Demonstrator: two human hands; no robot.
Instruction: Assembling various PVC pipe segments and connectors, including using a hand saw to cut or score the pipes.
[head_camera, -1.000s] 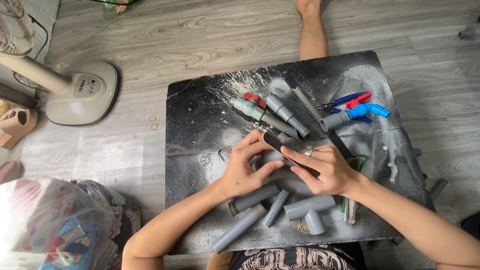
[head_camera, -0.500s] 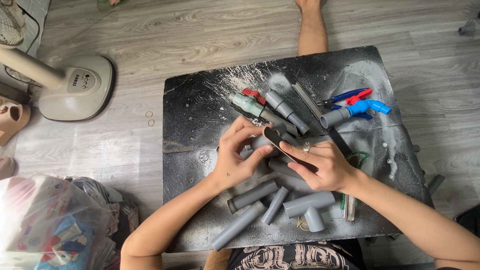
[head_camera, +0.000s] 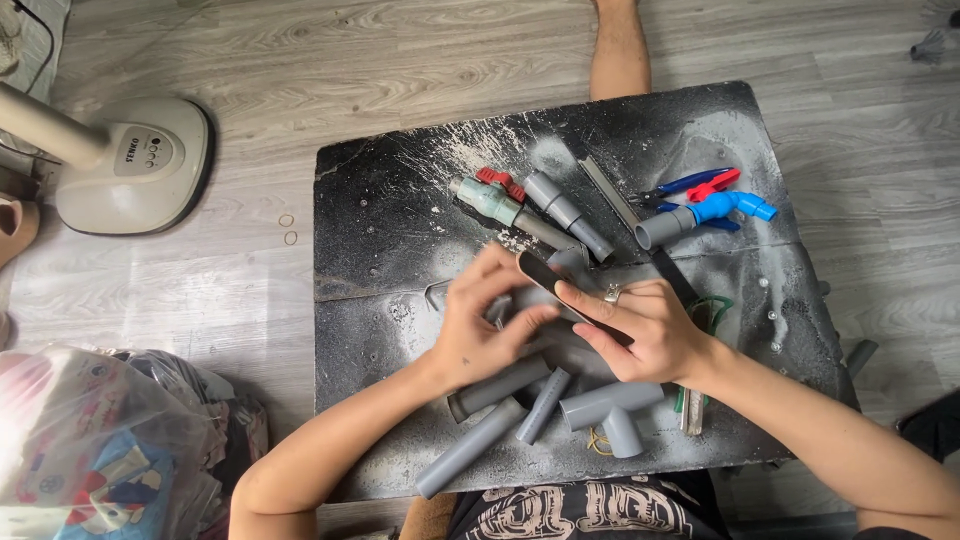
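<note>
My left hand (head_camera: 488, 325) curls around a grey pipe fitting (head_camera: 526, 298) at the middle of the black board (head_camera: 380, 210). My right hand (head_camera: 640, 325) holds a thin dark flat tool (head_camera: 545, 275), like a file or blade, with its tip against the fitting. Most of the fitting is hidden by my fingers. A ring shows on a right finger. Just below my hands lie several grey pipe pieces (head_camera: 500, 388) and a grey tee fitting (head_camera: 612, 410).
Beyond my hands lie a grey valve with a red handle (head_camera: 490, 195), a stepped grey pipe (head_camera: 568, 215), a pipe with a blue valve (head_camera: 705, 215) and red-and-blue pliers (head_camera: 695, 185). A fan base (head_camera: 130, 165) stands left; a plastic bag (head_camera: 90, 440) sits lower left. A bare leg (head_camera: 620, 45) extends beyond the board.
The dark tool in my right hand has slid a little up and left across the fitting. My left-hand fingers have shifted their grip slightly. The view drifted a bit.
</note>
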